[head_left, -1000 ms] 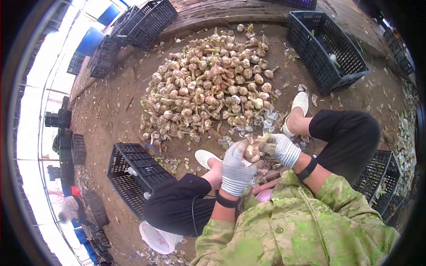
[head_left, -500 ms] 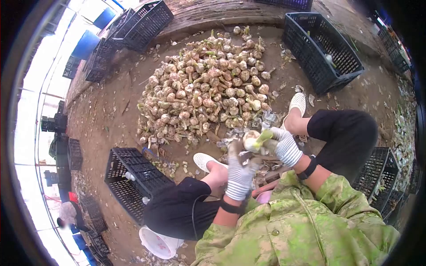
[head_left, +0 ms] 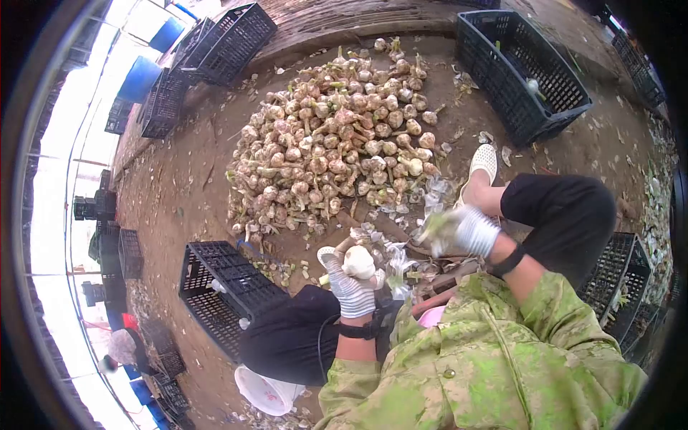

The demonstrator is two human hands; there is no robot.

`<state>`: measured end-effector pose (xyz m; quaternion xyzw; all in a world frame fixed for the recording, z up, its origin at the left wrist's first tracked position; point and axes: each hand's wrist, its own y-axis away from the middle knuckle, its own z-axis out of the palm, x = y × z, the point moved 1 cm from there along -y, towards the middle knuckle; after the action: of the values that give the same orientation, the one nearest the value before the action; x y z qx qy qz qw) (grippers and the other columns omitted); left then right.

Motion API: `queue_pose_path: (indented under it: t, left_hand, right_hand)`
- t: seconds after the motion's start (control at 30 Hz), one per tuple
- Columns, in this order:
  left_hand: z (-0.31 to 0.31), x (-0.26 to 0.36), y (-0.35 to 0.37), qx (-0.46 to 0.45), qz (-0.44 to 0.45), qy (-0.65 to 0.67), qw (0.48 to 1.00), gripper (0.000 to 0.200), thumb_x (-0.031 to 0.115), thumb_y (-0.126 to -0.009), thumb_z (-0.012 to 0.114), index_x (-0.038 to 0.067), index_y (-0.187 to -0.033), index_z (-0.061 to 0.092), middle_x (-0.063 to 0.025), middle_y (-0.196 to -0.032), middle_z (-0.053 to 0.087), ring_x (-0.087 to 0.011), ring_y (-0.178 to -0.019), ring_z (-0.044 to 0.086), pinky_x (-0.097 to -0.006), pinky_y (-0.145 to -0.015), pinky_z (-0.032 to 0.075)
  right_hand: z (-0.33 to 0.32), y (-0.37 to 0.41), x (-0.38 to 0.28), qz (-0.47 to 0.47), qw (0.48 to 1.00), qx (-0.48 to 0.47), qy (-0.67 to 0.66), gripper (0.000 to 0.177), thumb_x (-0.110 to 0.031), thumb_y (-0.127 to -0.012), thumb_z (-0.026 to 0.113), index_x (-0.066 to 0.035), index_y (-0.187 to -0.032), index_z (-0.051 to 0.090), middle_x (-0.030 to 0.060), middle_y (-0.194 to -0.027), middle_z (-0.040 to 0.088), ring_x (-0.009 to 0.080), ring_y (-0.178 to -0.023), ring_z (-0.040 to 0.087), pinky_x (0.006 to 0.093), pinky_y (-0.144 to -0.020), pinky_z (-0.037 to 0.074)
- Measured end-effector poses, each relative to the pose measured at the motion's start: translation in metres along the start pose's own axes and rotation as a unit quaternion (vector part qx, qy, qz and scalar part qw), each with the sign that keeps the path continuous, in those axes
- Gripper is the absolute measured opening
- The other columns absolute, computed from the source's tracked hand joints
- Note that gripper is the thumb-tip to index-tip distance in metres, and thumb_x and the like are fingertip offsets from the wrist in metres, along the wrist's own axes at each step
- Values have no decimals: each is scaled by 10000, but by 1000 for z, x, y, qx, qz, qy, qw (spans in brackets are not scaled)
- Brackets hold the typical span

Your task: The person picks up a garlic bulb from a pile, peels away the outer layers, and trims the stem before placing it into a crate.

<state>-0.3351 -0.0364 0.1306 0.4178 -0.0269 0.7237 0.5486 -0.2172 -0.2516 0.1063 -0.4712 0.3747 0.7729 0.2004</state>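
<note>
A white, cleaned garlic bulb point(head_left: 358, 263) rests in my left hand point(head_left: 350, 288), whose gloved fingers close around it above my left knee. My right hand point(head_left: 473, 231), in a striped glove, is apart from the bulb, near my right shin. Its fingers are smeared by motion, with a yellowish-green blur at their tips; I cannot tell what they hold. Loose garlic skins point(head_left: 398, 269) lie between the two hands. Ahead of both hands is a large pile of garlic bulbs point(head_left: 330, 143), with soil-stained skins and short stems.
A black crate point(head_left: 527, 79) with a few bulbs stands right of the pile. Another crate point(head_left: 229, 294) sits by my left knee, with a white bucket point(head_left: 265, 390) below it. More crates point(head_left: 229, 44) line the upper left. A person point(head_left: 125, 350) is at far left.
My hands have moved apart. The left went leftward with the bulb, which now shows white without its green stem end; the right moved slightly right, away from it.
</note>
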Motion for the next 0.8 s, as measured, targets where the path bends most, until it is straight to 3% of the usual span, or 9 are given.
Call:
queue_pose_path:
  t: [0.07,0.17,0.2,0.3,0.4,0.67,0.7,0.77,0.8]
  left_hand:
    - [5,-5,0,-39,53,-57,996,706,617,-792,500,40,-1193,437,-93,-997,553,-203,-899,574,-328,-770,515]
    - [32,-26,8,-62,55,-277,957,684,536,-830,522,57,-1293,367,-81,-1163,476,-194,-1053,484,-317,-879,441]
    - [40,-29,11,-16,-29,-247,969,630,454,-849,529,50,-1300,355,-79,-1157,481,-196,-1046,488,-310,-882,434]
    - [31,-38,0,61,-3,-198,978,464,321,-852,584,-12,-1164,501,-72,-983,586,-162,-886,569,-301,-744,468]
    - [54,-1,13,-129,347,-651,663,263,169,-745,664,60,-980,618,-102,-896,593,-259,-817,556,-384,-744,434]
    - [56,-25,18,-158,350,-833,398,179,70,-713,640,74,-891,624,-94,-782,622,-274,-715,586,-369,-663,452]
    - [51,-26,13,-155,350,-834,397,179,70,-713,640,74,-891,624,-94,-782,622,-274,-715,586,-369,-663,452]
    - [41,-24,2,-136,316,-666,663,142,12,-753,600,41,-891,617,-89,-758,629,-208,-634,589,-299,-596,466]
    - [43,-15,1,-77,103,-551,825,109,-8,-797,562,2,-895,608,-66,-740,626,-121,-614,576,-235,-548,461]
  right_hand:
    - [33,9,-5,28,906,-128,402,544,-255,-765,694,8,-1197,494,126,-991,630,202,-873,614,299,-790,483]
    - [50,4,10,-146,982,-91,73,731,-244,-730,730,-14,-1317,359,110,-1080,588,161,-975,553,289,-856,444]
    - [51,8,-5,-21,989,-113,-87,749,-269,-695,763,-14,-1294,392,73,-1197,513,152,-1051,508,281,-889,436]
    - [40,7,-6,-41,995,-47,-79,550,-149,-751,709,-9,-1220,457,52,-1035,589,120,-935,542,270,-814,462]
    - [36,7,-7,-6,999,-32,10,495,-150,-755,700,-9,-1177,485,57,-1014,592,119,-912,547,271,-789,468]
    - [29,5,12,-106,959,-20,263,410,-129,-727,697,9,-1081,542,100,-948,594,157,-900,560,291,-788,460]
    - [29,7,8,-107,959,-23,262,410,-129,-727,697,9,-1081,542,100,-948,594,157,-900,560,291,-788,460]
    - [30,17,-3,-45,995,-61,58,437,-115,-725,700,-3,-1115,535,79,-1001,595,149,-933,552,290,-809,452]
    - [33,24,-21,-26,995,-95,-3,504,-108,-709,719,-6,-1158,516,65,-1046,590,143,-957,544,290,-838,443]
